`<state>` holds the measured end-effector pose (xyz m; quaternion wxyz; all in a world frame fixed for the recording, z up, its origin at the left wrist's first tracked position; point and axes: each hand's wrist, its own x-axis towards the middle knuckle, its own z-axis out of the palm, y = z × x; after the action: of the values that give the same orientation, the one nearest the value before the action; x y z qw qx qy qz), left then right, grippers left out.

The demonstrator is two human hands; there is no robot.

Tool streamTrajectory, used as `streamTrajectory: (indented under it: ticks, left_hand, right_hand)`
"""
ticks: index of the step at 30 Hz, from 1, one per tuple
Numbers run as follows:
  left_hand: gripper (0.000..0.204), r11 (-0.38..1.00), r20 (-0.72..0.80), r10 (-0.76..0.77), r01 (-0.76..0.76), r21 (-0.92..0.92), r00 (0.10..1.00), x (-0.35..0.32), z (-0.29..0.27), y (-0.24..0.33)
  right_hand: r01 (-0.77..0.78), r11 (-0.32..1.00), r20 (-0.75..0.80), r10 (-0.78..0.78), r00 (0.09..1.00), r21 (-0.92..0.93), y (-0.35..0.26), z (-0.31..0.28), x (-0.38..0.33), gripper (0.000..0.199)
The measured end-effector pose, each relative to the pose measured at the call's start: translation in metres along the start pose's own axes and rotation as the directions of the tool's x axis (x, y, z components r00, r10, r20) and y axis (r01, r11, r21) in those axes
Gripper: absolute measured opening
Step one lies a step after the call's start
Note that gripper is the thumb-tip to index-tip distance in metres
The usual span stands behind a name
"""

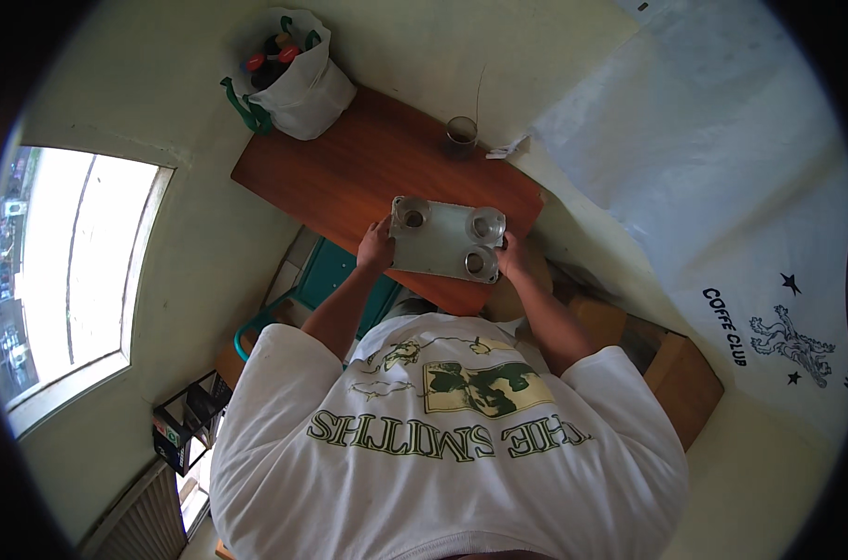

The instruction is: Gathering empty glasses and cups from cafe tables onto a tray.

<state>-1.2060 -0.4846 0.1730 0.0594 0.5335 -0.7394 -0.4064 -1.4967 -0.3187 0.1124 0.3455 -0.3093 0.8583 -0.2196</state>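
A pale rectangular tray (pixel 433 250) is held level between my two hands, at the near edge of the brown wooden table. My left hand (pixel 376 246) grips its left end, and my right hand (pixel 513 256) grips the right end. Three clear glasses stand on it: one glass (pixel 412 215) in the far left corner, another glass (pixel 485 225) at the far right, and a third glass (pixel 481 263) at the near right. Something dark shows at the bottom of the glasses. Whether the tray touches the table cannot be made out.
The wooden table (pixel 349 173) runs diagonally toward the wall. At its far left stands a white bag (pixel 307 98) with green handles, holding red-capped bottles. A dark glass (pixel 461 136) stands near the wall. A teal chair (pixel 335 280) is by the near edge; a printed banner (pixel 694 159) hangs at right.
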Motion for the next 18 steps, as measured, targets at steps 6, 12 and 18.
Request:
streamTrajectory:
  ticks: [6,12,18]
  left_hand:
    - [0.06,0.999,0.008,0.024,-0.024,-0.028,1.0,0.007,-0.004,-0.001]
    - [0.058,0.985,0.09,0.109,-0.095,-0.141,0.99,0.011,-0.017,-0.001]
    - [0.043,0.918,-0.202,0.156,-0.217,-0.332,0.967,0.04,-0.055,0.003]
  right_hand:
    - [0.031,0.999,-0.099,-0.033,0.995,-0.022,-0.001,0.007,0.004,0.051]
    - [0.023,0.999,-0.132,-0.019,0.991,0.028,0.0,-0.004,-0.008,0.047]
    - [-0.127,0.846,0.004,0.146,0.989,0.518,0.006,-0.037,-0.051,0.037]
